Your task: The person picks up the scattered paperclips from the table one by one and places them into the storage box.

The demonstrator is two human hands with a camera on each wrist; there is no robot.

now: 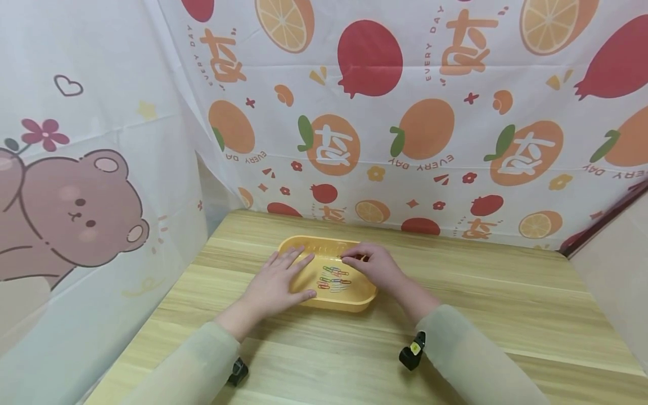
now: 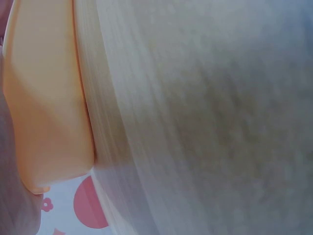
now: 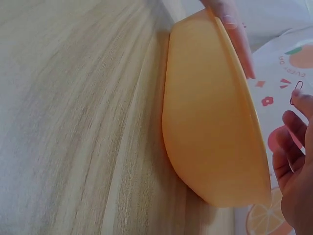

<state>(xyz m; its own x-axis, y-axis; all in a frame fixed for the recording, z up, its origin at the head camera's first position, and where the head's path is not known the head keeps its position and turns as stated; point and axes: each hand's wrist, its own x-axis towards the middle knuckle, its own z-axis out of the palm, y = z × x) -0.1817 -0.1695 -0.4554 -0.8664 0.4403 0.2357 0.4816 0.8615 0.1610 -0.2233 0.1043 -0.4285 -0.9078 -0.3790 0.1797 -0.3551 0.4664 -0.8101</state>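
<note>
A yellow plastic tray [image 1: 338,306] sits on the wooden table, with several coloured paper clips [image 1: 334,280] loosely spread over its floor. My left hand [image 1: 277,283] lies over the tray's left side, fingers straight and spread, thumb at the near rim. Above the right part of the tray, my right hand [image 1: 376,264] pinches a red paper clip [image 3: 299,85] between thumb and finger, raised over the rim in the right wrist view. The left wrist view takes in mostly the tray's outer wall [image 2: 49,98]; only a sliver of hand shows at its edge.
The wooden table [image 1: 481,304] extends to both sides of the tray and toward me. Behind it hangs a fruit-print cloth [image 1: 435,185], and a bear-print cloth [image 1: 101,208] hangs at the left. Small black devices [image 1: 412,351] are strapped at both wrists.
</note>
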